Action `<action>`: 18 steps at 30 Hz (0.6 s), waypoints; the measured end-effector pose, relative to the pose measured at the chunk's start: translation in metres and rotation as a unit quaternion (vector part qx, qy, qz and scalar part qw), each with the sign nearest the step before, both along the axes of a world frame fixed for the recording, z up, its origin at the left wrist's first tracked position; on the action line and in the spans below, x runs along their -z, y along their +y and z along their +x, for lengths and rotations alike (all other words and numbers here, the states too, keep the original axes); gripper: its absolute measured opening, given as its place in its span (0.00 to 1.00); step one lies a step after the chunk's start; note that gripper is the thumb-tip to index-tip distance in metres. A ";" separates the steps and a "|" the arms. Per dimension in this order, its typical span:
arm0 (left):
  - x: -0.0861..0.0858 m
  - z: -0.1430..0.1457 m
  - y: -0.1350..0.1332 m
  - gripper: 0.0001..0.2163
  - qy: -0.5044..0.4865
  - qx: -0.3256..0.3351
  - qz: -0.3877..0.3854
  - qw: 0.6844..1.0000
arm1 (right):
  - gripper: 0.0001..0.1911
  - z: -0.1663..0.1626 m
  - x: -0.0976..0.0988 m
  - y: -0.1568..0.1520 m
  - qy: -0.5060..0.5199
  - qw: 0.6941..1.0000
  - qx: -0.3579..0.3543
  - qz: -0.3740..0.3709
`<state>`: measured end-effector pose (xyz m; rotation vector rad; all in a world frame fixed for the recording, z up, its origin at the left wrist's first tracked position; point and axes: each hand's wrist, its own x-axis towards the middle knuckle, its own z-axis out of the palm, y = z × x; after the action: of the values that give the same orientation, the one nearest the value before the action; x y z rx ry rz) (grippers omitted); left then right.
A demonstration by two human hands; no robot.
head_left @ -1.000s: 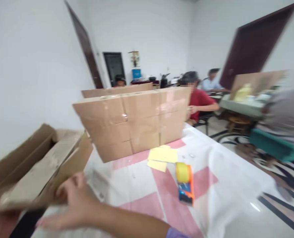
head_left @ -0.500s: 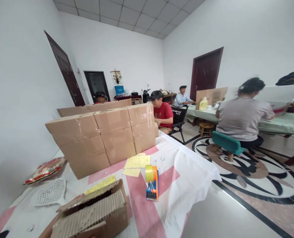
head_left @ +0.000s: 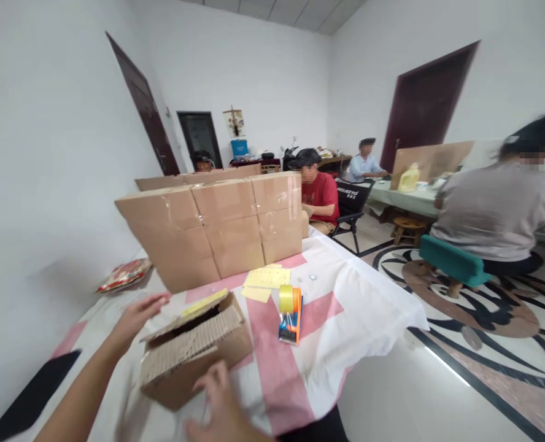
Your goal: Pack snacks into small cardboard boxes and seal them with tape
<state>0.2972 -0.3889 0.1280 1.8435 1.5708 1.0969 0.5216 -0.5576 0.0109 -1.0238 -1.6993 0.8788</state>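
Note:
An open cardboard box (head_left: 194, 350) with corrugated flaps lies on the table's white and pink cloth (head_left: 346, 301) in front of me. My left hand (head_left: 137, 316) reaches out at the box's left side, fingers stretched and apart, holding nothing. My right hand (head_left: 220, 408) is at the box's near corner, fingers spread and slightly smeared, close to or touching the cardboard. An orange and blue tape dispenser (head_left: 291, 310) with a yellow roll stands just right of the box. Yellow paper sheets (head_left: 263, 281) lie behind it.
A wall of stacked, taped cartons (head_left: 217, 230) stands across the far side of the table. A red patterned packet (head_left: 125, 274) lies at the left near the wall. Other people sit at tables behind and to the right; a teal stool (head_left: 452, 264) stands on the patterned floor.
The view has swung and settled. The open box now lies on the table, and both my hands have come into view beside it; earlier they held it up at the left.

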 end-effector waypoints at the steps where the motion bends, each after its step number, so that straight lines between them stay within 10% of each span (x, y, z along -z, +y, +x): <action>1: -0.004 -0.005 -0.009 0.29 -0.003 -0.032 0.050 0.998 | 0.27 0.015 -0.003 -0.007 0.045 0.997 0.055 0.003; 4: -0.017 -0.003 -0.051 0.21 0.034 -0.083 0.147 0.985 | 0.08 0.064 -0.028 -0.012 0.087 0.979 0.170 0.077; 7: -0.020 0.027 -0.096 0.15 0.136 0.027 0.113 0.984 | 0.02 0.105 -0.061 0.013 0.117 0.955 0.241 0.125; 10: -0.011 0.061 -0.123 0.19 0.303 0.119 0.097 0.941 | 0.06 0.129 -0.083 0.062 0.089 0.974 0.185 0.096; 18: 0.010 0.075 -0.139 0.13 0.397 0.053 0.144 0.905 | 0.20 0.117 -0.090 0.182 -0.017 1.000 -0.005 -0.016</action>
<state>0.3721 -0.5279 0.1183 2.7741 1.7336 0.5490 0.6391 -0.3753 0.1005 -1.0571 -1.7263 0.9018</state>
